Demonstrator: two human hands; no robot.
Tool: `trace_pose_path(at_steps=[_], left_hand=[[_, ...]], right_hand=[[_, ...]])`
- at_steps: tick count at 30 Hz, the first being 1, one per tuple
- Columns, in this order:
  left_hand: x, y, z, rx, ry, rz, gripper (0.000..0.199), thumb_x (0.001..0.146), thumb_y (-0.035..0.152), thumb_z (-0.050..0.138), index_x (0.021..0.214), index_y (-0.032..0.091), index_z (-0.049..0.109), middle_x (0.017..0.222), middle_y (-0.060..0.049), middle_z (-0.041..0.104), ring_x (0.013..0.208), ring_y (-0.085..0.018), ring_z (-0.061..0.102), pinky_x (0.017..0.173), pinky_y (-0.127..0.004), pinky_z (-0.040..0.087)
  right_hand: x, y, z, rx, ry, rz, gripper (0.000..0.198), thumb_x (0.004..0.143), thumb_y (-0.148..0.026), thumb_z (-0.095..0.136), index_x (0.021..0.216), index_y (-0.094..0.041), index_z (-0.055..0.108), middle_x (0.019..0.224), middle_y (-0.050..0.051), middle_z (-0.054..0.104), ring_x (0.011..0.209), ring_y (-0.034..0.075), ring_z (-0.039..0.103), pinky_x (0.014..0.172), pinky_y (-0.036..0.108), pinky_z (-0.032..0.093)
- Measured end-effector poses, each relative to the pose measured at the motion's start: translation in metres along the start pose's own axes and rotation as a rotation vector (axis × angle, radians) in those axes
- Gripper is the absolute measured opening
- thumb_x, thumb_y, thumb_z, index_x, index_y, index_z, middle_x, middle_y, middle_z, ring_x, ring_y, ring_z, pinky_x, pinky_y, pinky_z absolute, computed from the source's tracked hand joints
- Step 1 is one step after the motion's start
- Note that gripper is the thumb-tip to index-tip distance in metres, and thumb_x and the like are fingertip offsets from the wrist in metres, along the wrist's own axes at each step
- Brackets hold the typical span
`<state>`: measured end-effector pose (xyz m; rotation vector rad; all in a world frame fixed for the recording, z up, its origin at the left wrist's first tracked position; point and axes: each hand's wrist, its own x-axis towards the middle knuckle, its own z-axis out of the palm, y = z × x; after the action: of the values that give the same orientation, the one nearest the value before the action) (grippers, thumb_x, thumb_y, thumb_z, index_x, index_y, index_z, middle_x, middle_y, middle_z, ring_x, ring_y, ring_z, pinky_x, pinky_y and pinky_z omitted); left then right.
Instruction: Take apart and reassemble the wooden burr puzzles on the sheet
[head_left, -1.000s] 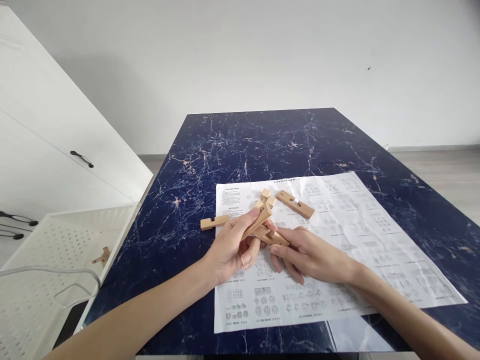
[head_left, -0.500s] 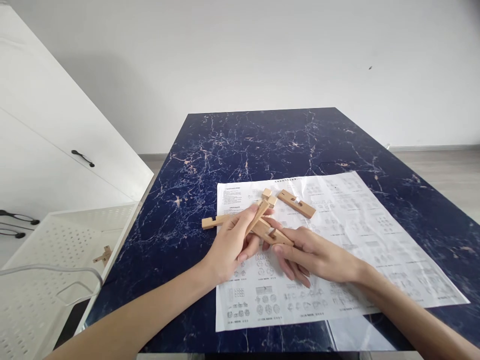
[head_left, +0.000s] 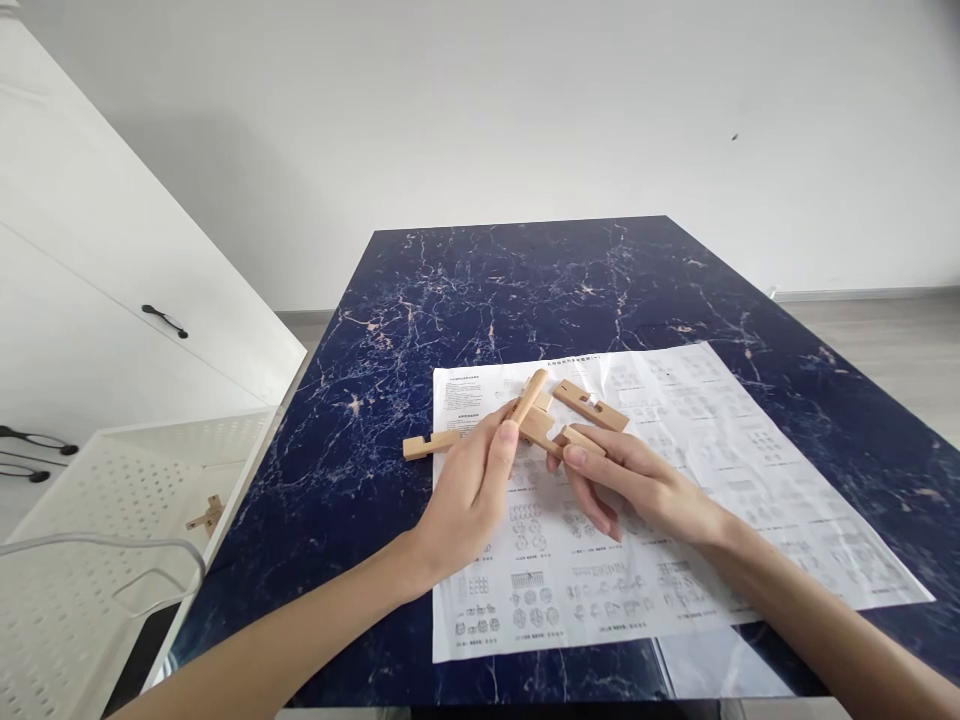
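Note:
My left hand [head_left: 472,490] is closed on a notched wooden puzzle piece [head_left: 529,396], which it holds tilted upward between thumb and fingers. My right hand [head_left: 630,475] grips the end of another notched wooden piece [head_left: 583,440]. The two pieces cross or touch between my hands; whether they interlock I cannot tell. Just beyond my right hand a loose notched wooden bar [head_left: 591,404] lies on the printed sheet [head_left: 660,590]. Another notched wooden bar [head_left: 417,447] pokes out left of my left hand, partly hidden behind it.
The sheet lies on a dark blue marbled table [head_left: 510,290]. At the left, a white perforated basket [head_left: 67,560] holds a small wooden cross-shaped piece [head_left: 206,517], with a pale cable [head_left: 97,541] across it. White cabinet doors [head_left: 97,220] stand behind.
My left hand has turned its piece more upright and shifted its grip. My right hand has risen slightly with its piece. The loose bar beyond stays in place.

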<state>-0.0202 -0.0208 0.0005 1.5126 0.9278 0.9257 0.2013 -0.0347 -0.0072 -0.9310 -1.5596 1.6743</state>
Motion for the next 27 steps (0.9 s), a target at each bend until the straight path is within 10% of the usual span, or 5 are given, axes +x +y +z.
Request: trace_pose_path(at_steps=[5, 12, 18, 27], left_hand=[[0.005, -0.002, -0.007, 0.368, -0.028, 0.130, 0.043, 0.117, 0.044, 0.039, 0.141, 0.020, 0.066, 0.114, -0.010, 0.076, 0.103, -0.027, 0.070, 0.097, -0.040, 0.052], [0.005, -0.009, -0.011, 0.778, -0.011, 0.162, 0.038, 0.116, 0.039, 0.036, 0.106, 0.018, 0.066, 0.086, -0.008, 0.073, 0.073, -0.024, 0.066, 0.071, -0.036, 0.045], [0.003, -0.011, -0.011, 0.705, 0.061, 0.143, 0.028, 0.110, 0.037, 0.053, 0.088, 0.021, 0.062, 0.064, -0.001, 0.061, 0.052, -0.019, 0.051, 0.060, -0.032, 0.033], [0.003, -0.017, -0.012, 0.796, 0.039, 0.153, 0.028, 0.111, 0.038, 0.050, 0.096, 0.019, 0.066, 0.064, -0.003, 0.063, 0.053, -0.022, 0.058, 0.062, -0.033, 0.042]], right_hand=[[0.000, -0.002, 0.000, -0.072, 0.060, 0.011, 0.040, 0.114, -0.057, 0.050, 0.104, -0.021, 0.066, 0.055, -0.003, 0.062, 0.046, 0.013, 0.052, 0.048, 0.027, 0.046], [-0.001, 0.000, 0.001, -0.101, 0.095, 0.004, 0.041, 0.114, -0.058, 0.049, 0.099, -0.023, 0.064, 0.056, -0.003, 0.064, 0.045, 0.014, 0.052, 0.047, 0.030, 0.045], [-0.001, 0.001, 0.005, -0.121, 0.111, 0.008, 0.043, 0.112, -0.063, 0.048, 0.097, -0.025, 0.060, 0.057, -0.003, 0.064, 0.047, 0.016, 0.054, 0.048, 0.032, 0.044], [-0.003, 0.000, 0.005, -0.252, 0.127, -0.005, 0.047, 0.115, -0.060, 0.045, 0.082, -0.027, 0.049, 0.057, -0.002, 0.062, 0.048, 0.015, 0.052, 0.054, 0.035, 0.043]])
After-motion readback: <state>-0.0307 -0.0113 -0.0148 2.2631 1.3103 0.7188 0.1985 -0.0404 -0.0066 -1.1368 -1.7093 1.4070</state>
